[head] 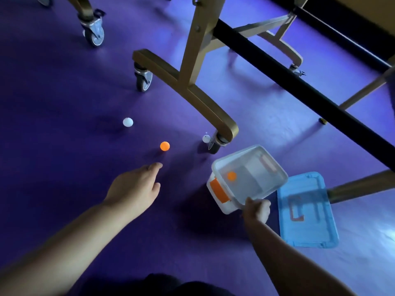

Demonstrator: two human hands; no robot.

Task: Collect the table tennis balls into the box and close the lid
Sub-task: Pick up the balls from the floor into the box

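Reaching over purple floor (64,86): left grip (136,186) wide, short of loose orange ball (164,146). Right grip (257,210) holds tilted clear box (268,183), boxed orange ball (231,176) inside; blue lid (307,212) beside it.

Both arms bare and outstretched. The left hand (136,186), well to the left of the box (256,184), is palm down with fingers loosely extended, index foremost, holding nothing; its forearm runs back away from the box. The right hand (256,210) grips the box's near rim, fingers curled over the edge, with the forearm directly below the box.
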